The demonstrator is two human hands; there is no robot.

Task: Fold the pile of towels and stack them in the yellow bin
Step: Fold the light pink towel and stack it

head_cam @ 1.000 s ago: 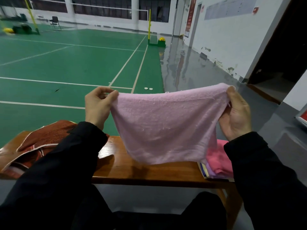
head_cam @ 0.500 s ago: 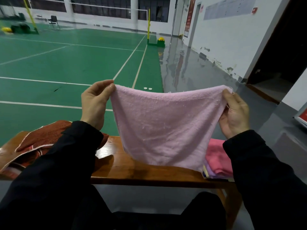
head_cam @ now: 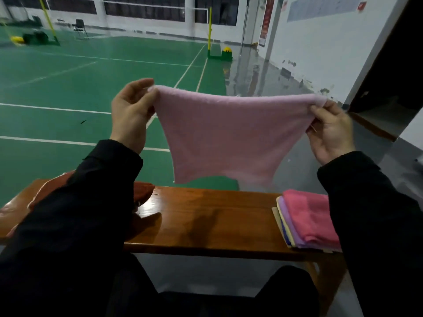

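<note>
A green sports court floor (head_cam: 68, 92) with white lines fills the upper left of the frame, meeting wet-looking grey floor (head_cam: 258, 78) at upper centre. A white, scuffed wall (head_cam: 320, 42) runs along the upper right beside a dark doorway (head_cam: 393, 72). Dark windows (head_cam: 142, 8) line the top edge. A glossy wooden worktop (head_cam: 206, 216) crosses the lower middle.

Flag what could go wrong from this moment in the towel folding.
1. The pale pink terry towel hangs clear of the brown wooden bench, pinched only at its top corners by the left hand and right hand; a slip would likely drop it.
2. The folded stack of pink, purple and yellow towels sits near the bench's front edge and could be knocked off.
</note>
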